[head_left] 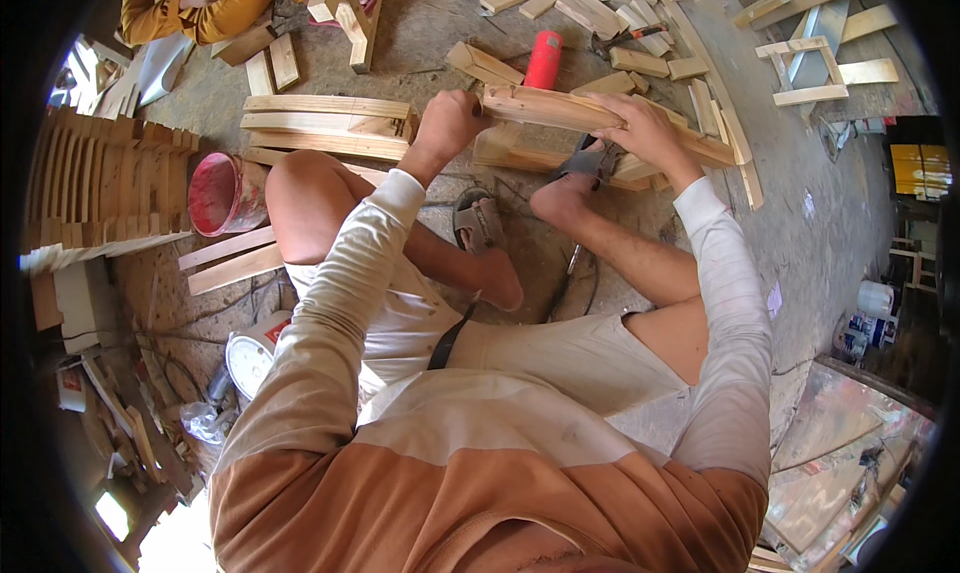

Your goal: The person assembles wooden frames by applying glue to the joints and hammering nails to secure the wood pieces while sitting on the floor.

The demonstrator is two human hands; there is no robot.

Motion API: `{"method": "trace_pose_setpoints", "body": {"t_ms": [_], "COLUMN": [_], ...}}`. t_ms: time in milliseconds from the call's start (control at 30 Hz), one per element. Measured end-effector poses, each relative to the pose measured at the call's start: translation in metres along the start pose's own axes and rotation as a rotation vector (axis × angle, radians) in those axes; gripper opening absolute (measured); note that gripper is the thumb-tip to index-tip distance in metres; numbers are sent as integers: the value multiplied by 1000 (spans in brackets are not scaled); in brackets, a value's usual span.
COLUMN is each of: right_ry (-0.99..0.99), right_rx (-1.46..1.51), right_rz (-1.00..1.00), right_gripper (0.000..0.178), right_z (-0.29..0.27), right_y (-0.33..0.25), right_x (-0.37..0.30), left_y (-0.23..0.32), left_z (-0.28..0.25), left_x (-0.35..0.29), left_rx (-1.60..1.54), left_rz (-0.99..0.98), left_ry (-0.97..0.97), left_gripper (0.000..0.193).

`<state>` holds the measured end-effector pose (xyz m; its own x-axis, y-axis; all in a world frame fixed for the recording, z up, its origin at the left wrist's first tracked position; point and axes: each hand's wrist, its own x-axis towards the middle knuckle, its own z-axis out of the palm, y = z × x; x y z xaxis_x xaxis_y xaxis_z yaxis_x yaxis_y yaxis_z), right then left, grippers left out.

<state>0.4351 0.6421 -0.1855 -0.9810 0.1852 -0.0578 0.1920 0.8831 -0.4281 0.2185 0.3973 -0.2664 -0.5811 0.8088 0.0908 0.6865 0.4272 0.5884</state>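
A pale wooden piece point(545, 107) lies crosswise in front of me, above other lumber on the floor. My right hand point(640, 128) grips it near its right end, fingers over the top and side. At its left end, my left hand point(452, 125) is closed in a fist. Something dark shows between that fist and the wood, but what the fingers hold is hidden. Below the piece lies another wooden length point(520, 156), beside my sandalled right foot point(580, 165). A red cylinder point(543, 61) stands just beyond the wood.
Stacked boards point(325, 123) lie left of my hands, near a red-stained bucket point(222, 195). A tall wood stack point(110, 178) rises farther left. Beyond are scattered offcuts point(590, 13) and a hammer point(625, 37). Another person's orange sleeve point(215, 13) shows at far left.
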Motion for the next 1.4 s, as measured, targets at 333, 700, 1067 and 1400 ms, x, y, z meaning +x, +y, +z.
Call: {"method": "trace_pose_setpoints", "body": {"t_ms": [333,700,1067,1400], "right_ry": [47,-7,70,16], "right_rx": [-2,-28,-16,5], "right_rz": [2,50,-24,17], "right_gripper": [62,59,60,61], "right_z": [13,12,21,22], "right_y": [10,0,9,14], "right_x": [-3,-2,-2,4], "left_y": [-5,1,-9,-9], "left_z": [1,-2,0,-3], "left_x": [5,4,8,5], "left_rx": [9,71,3,-70], "left_rz": [55,28,83,94], "left_ry": [-18,-39,-54,-77], "left_gripper": [34,34,31,25]}}
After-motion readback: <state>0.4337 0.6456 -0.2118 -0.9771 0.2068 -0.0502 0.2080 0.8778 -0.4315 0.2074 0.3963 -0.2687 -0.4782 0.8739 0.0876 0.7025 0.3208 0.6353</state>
